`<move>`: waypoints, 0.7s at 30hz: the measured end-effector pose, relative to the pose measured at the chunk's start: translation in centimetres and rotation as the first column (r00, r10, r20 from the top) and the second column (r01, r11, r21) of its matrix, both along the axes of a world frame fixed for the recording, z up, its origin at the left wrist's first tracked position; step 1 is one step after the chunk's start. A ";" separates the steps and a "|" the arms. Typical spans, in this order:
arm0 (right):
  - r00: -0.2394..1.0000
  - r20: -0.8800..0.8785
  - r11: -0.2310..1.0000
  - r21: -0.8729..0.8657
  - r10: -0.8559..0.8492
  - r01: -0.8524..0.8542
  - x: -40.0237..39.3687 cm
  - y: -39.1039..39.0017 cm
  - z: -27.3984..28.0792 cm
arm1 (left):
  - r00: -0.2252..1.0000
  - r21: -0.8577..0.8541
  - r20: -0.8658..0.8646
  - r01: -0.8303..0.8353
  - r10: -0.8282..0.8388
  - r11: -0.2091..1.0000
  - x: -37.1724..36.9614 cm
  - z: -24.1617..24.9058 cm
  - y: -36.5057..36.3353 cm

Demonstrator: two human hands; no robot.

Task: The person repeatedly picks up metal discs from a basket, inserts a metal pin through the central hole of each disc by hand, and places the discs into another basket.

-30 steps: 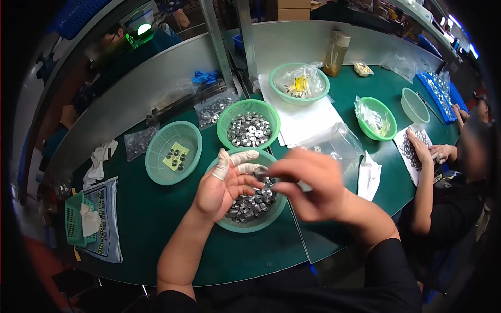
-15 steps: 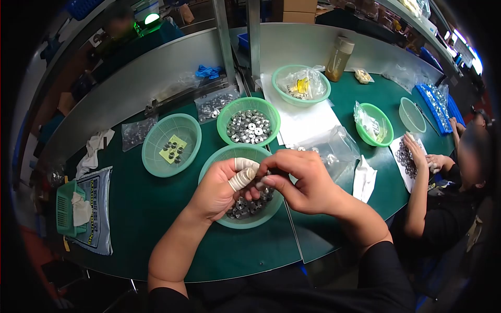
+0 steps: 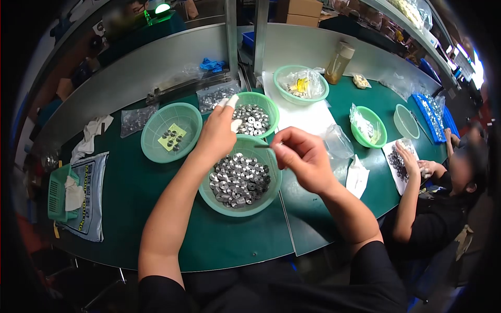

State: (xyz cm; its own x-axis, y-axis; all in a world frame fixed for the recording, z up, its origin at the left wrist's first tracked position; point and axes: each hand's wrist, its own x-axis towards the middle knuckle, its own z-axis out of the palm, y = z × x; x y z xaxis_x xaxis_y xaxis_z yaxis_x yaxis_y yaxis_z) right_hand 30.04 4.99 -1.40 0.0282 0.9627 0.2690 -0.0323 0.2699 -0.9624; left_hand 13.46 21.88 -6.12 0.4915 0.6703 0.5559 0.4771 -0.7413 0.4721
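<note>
Six round green containers (image 3: 152, 141), one rectangular green basket (image 3: 56, 194), two parts-filled bags (image 3: 136, 121) left of centre, one bottle (image 3: 339, 63), one slim dark piece (image 3: 262, 146) and the person's two hands (image 3: 307, 160) were visible.

Lens: wide; surround black and rounded, front edge of my green tabletop (image 3: 156, 229) bowed.
Light: moderate over the tabletop, dim behind the partition (image 3: 156, 61).
Brightest points: greenish-white light (image 3: 163, 9), upper left, overexposed; bluish-white glare, far upper right.
Highlights: glints on the metal parts (image 3: 240, 182); white paper (image 3: 300, 115) very bright.
Shadow: soft, on the tabletop beside my right forearm (image 3: 349, 214).
Sharpness: my right hand (image 3: 305, 159) fairly crisp; thin dark piece (image 3: 262, 146) at its fingertips lacking detail; head of the person at right (image 3: 438, 221) blurred.
</note>
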 end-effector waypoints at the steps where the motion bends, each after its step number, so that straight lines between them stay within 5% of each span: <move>1: 1.000 0.012 1.000 -0.005 0.013 -0.013 -0.1 -0.3 -0.1 | 0.997 -0.021 0.080 0.018 -0.016 1.000 -0.2 0.1 -0.7; 6: 0.982 -0.177 0.994 -0.072 0.067 -0.081 1.2 -1.7 -2.7 | 0.926 -0.234 -0.103 0.332 -0.363 0.914 -2.7 1.1 -6.4; 10: 0.935 -0.346 0.988 -0.096 0.080 -0.120 1.5 -2.6 -6.8 | 0.844 -0.219 -0.371 0.325 -0.387 0.920 -2.8 -1.1 -7.8; 14: 0.892 -0.450 0.986 -0.132 0.030 -0.100 1.8 -2.5 -7.9 | 0.853 -0.279 -0.352 0.298 -0.386 0.913 -2.1 -1.7 -7.6; 21: 0.965 -0.258 0.992 -0.096 0.054 -0.081 1.8 -3.4 -7.8 | 0.872 -0.265 -0.301 0.313 -0.386 0.912 -2.3 -1.2 -7.3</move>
